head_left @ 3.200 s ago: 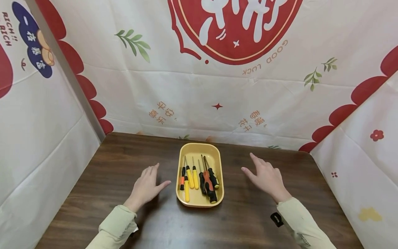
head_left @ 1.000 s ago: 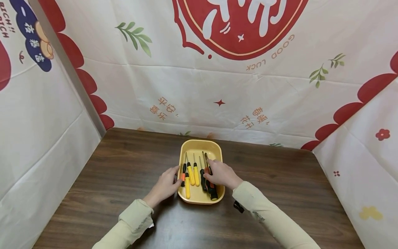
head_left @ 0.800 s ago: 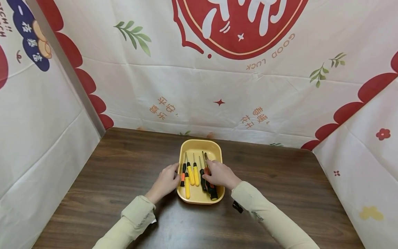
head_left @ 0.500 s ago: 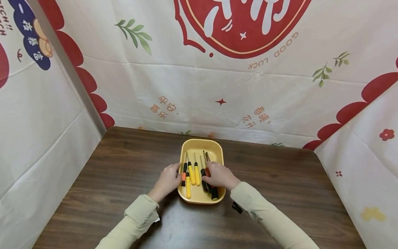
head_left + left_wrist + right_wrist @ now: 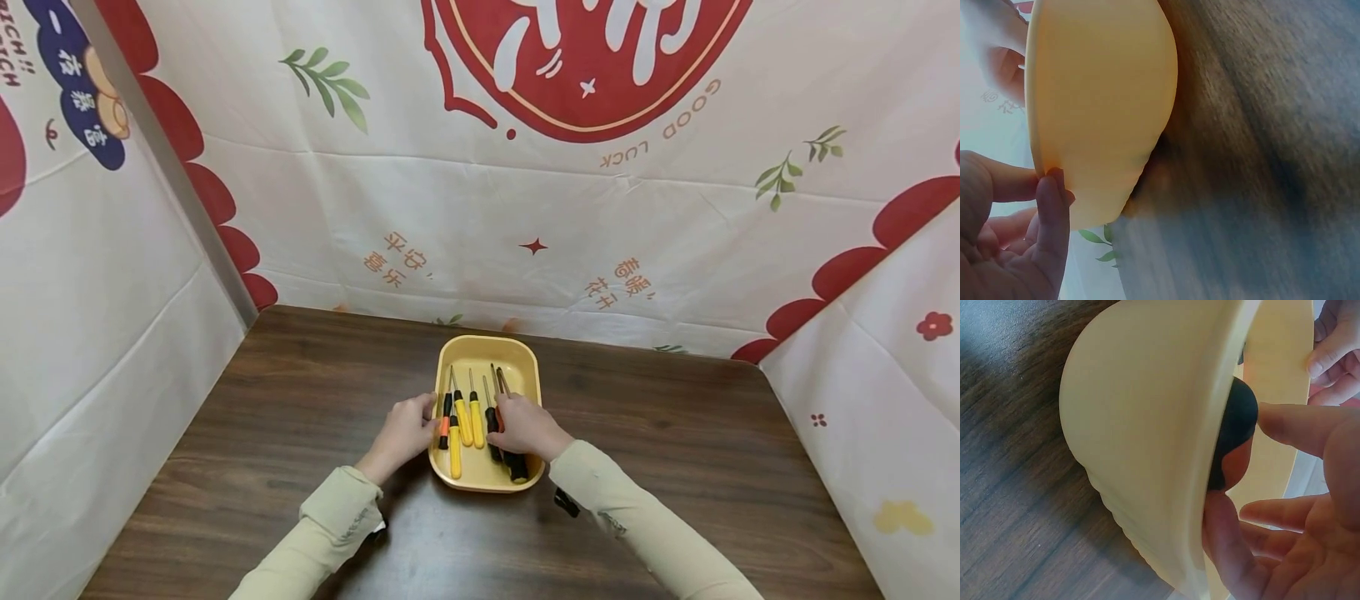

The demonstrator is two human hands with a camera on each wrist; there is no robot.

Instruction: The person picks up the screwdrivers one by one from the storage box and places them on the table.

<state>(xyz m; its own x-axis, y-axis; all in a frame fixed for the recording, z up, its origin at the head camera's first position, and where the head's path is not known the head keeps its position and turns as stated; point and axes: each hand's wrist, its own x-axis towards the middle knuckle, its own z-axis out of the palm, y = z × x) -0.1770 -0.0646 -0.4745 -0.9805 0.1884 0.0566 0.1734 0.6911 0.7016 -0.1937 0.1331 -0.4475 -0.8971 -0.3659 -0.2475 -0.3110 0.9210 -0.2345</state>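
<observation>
The left hand point(image 5: 402, 432) pinches the tray point(image 5: 1104, 94), the right hand point(image 5: 528, 427) a screwdriver point(image 5: 1238, 464) not yet lifted out; 4 slim ones point(image 5: 477, 423) lie inside, left.

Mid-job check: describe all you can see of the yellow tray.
The yellow tray looks like plastic, rectangular with rounded corners and a narrow rim. It sits upright on the table, open top up, with screwdrivers inside. The left hand pinches its left rim; the right hand reaches inside its right wall, contact with that wall unclear.
</observation>
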